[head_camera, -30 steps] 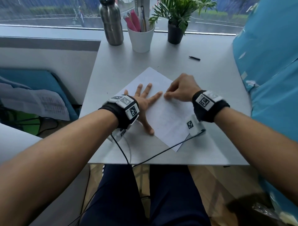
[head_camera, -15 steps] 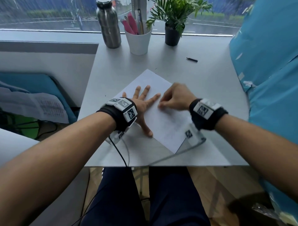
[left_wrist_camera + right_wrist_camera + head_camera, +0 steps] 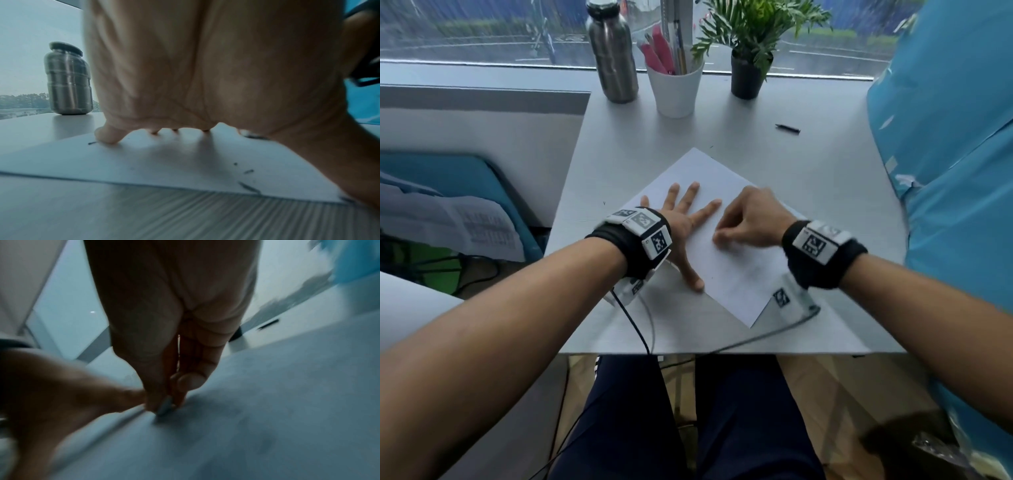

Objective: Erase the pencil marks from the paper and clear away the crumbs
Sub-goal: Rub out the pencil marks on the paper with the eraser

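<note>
A white sheet of paper (image 3: 726, 171) lies slantwise on the grey table (image 3: 825, 178). My left hand (image 3: 683, 219) lies flat on the sheet's left part, fingers spread, pressing it down. My right hand (image 3: 748, 219) is curled just right of it, its fingertips pinching a small pale eraser (image 3: 165, 406) whose tip touches the paper. The right wrist view is blurred. Dark eraser crumbs (image 3: 247, 186) lie on the paper near its edge by my left thumb (image 3: 329, 162). The little finger (image 3: 107, 134) rests beside another crumb.
At the table's back stand a steel bottle (image 3: 613, 54), a white cup of pens (image 3: 674, 89) and a potted plant (image 3: 748, 61). A short black pencil (image 3: 787, 128) lies at the back right. Blue fabric (image 3: 945, 154) borders the right side. Cables trail over the near edge.
My right hand has slid left and toward me across the paper, closer to my left index finger. My left hand has stayed flat on the sheet.
</note>
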Action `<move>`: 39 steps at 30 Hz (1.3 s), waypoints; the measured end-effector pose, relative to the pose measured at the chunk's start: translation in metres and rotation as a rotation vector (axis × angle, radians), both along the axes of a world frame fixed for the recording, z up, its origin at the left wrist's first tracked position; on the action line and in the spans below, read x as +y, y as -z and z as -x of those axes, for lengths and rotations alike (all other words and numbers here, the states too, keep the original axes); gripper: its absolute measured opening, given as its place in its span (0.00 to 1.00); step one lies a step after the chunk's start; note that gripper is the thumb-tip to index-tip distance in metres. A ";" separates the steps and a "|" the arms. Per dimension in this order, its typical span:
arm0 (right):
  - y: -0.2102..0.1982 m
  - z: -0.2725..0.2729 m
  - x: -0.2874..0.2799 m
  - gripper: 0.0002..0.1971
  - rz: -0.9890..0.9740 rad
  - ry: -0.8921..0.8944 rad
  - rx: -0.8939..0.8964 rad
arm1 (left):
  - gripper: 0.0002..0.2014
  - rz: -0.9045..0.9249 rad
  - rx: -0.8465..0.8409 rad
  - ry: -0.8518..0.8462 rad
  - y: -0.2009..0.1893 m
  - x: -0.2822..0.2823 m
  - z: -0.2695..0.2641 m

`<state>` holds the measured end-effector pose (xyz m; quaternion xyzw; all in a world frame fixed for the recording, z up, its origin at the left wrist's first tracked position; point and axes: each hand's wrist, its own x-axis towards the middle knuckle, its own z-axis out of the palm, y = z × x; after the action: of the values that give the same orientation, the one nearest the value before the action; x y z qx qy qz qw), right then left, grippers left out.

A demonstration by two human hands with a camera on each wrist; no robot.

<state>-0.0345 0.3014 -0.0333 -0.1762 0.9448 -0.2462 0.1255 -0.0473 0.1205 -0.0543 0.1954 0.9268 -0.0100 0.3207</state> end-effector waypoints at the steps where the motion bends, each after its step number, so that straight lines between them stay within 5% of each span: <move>1: -0.002 0.010 0.008 0.07 -0.002 0.073 0.027 | 0.81 -0.005 -0.003 0.001 -0.001 0.000 -0.001; 4: -0.011 0.036 0.036 0.05 0.082 0.305 0.048 | 0.80 -0.018 -0.017 -0.002 -0.004 -0.001 -0.002; 12: 0.006 0.031 0.050 0.04 0.000 0.310 0.015 | 0.68 -0.073 -0.058 -0.049 -0.026 -0.001 0.001; 16: 0.007 0.033 0.050 0.04 -0.001 0.290 0.006 | 0.58 -0.189 0.062 -0.100 -0.031 0.019 0.005; 21: 0.002 0.037 0.048 0.05 -0.021 0.279 -0.008 | 0.73 -0.186 0.022 -0.041 -0.008 0.023 0.015; 27: -0.001 0.040 0.029 0.05 0.011 0.323 0.074 | 0.78 -0.086 0.015 -0.005 -0.001 0.024 0.024; 33: 0.001 -0.003 -0.005 0.03 0.024 0.002 -0.032 | 0.80 -0.054 0.016 0.009 0.004 0.025 0.025; 37: -0.005 0.040 0.029 0.06 0.041 0.269 0.041 | 0.79 -0.081 0.015 -0.004 0.003 0.025 0.026; 39: -0.002 0.030 0.021 0.05 0.051 0.225 0.056 | 0.79 -0.076 0.013 -0.007 0.003 0.026 0.027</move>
<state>-0.0641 0.3221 -0.0314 -0.0792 0.9551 -0.2778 0.0663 -0.0743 0.1463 -0.0576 0.2038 0.9293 0.0249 0.3070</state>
